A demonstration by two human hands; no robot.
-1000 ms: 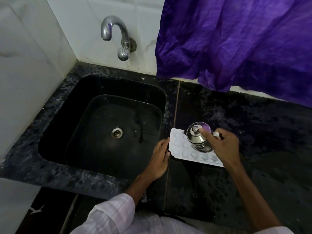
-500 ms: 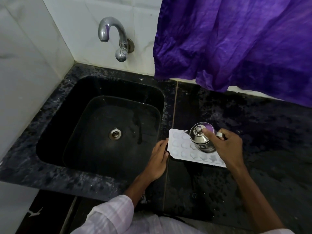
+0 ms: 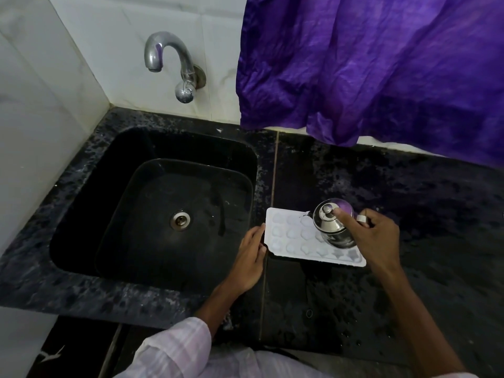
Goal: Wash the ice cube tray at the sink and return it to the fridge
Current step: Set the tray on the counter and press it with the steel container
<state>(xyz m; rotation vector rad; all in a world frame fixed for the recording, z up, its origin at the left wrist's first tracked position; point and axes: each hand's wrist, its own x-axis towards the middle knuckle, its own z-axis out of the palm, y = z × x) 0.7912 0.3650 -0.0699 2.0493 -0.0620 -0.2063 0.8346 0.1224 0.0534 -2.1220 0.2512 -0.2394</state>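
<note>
Two hands in view, both reaching up from the bottom of the frame. Left hand (image 3: 249, 257), lower centre: forearm out of a pale checked sleeve (image 3: 174, 350), fingers nearly straight, tips touching the left short edge of the ice cube tray (image 3: 286, 236), gripping nothing. Right hand (image 3: 375, 241), right of centre: fingers curled round the handle side of a small steel pot (image 3: 331, 230), index finger stretched onto the lid by the knob. The pot is over the tray's right half; cannot tell if it rests on the tray. The white tray lies flat on the dark counter (image 3: 422, 203), just right of the black sink (image 3: 81, 214), between the hands. Tap (image 3: 174, 64) upper left, purple cloth (image 3: 381, 64) upper right.
</note>
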